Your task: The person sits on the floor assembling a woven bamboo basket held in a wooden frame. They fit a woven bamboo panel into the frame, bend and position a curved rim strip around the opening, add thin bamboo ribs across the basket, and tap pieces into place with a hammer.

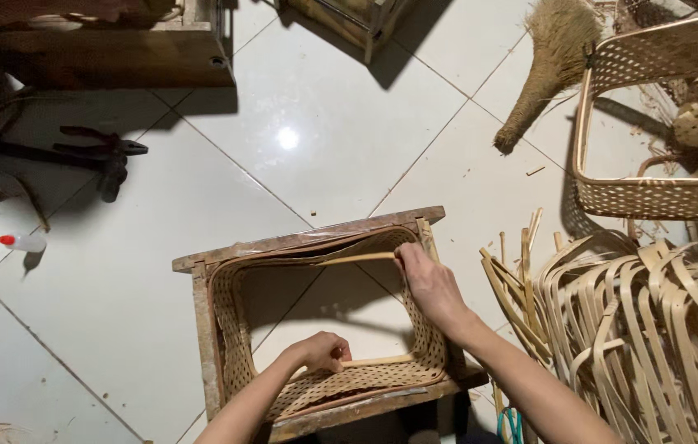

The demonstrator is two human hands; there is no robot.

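Woven bamboo basket wall [238, 329] sits inside a rectangular wooden frame [201, 321] that rests on the white tiled floor [324, 140], and both of your hands are working at its inner edge. Your left hand [320, 351] is curled closed near the frame's near side, its fingers wrapped around the end of a thin bamboo strip [378, 360] that runs along the top of the weave there. Your right hand [429, 284] reaches to the frame's far right corner, fingers bent and pressed together, pinching the end of a second bamboo strip [353, 259] that spans the far side of the opening. The woven wall lines all four inner sides of the frame, so it lies directly under and between your two hands, and you can see the floor tiles through the open middle.

To your right, a heap of bent bamboo slats [637, 321] lies on the floor, just beside the frame. Beyond it stands a finished openwork basket [653, 197], with a straw broom [546, 66] lying near it. On the far left you have a small plastic bottle with a red tip [24, 242] and dark metal tools [106, 160], well apart from the frame.
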